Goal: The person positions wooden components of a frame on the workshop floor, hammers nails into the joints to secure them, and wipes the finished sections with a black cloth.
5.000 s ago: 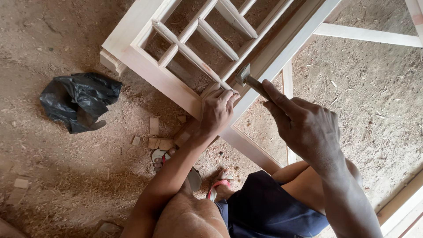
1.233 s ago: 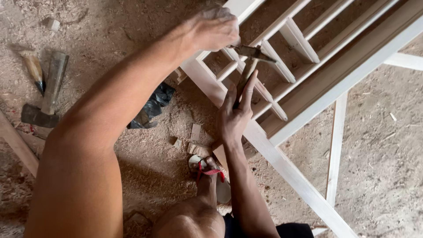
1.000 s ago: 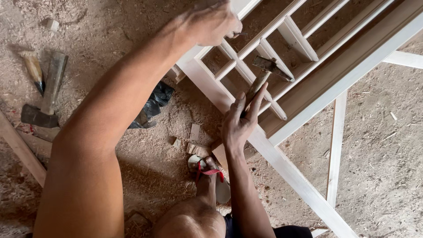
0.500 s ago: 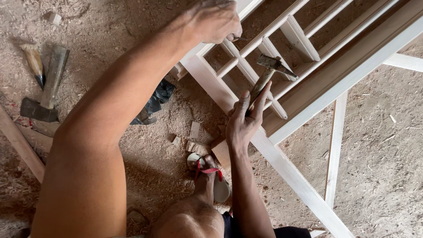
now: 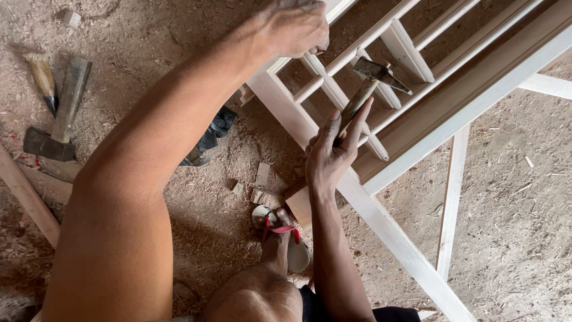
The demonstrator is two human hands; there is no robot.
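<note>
My left hand [image 5: 293,27] reaches across to the top of a white wooden frame [image 5: 286,107] with thin slats and pinches something small and dark against a slat; I cannot tell what it is. My right hand [image 5: 330,156] grips the wooden handle of a claw hammer [image 5: 376,71]. Its metal head hovers just above the slats, a little right of my left hand. The frame lies tilted on the sawdust floor, running from top centre to bottom right.
A heavy hammer [image 5: 56,122] and a wooden-handled tool [image 5: 43,76] lie at the left. A black plastic bag [image 5: 210,136] sits by the frame's corner. Wood scraps [image 5: 267,186] and my foot in a red-strapped sandal [image 5: 281,238] are below. A plank [image 5: 24,197] crosses the left edge.
The hammer head was right beside my left hand 1.2 s ago, then swung away to the right over the slats. My left hand has stayed at the slat.
</note>
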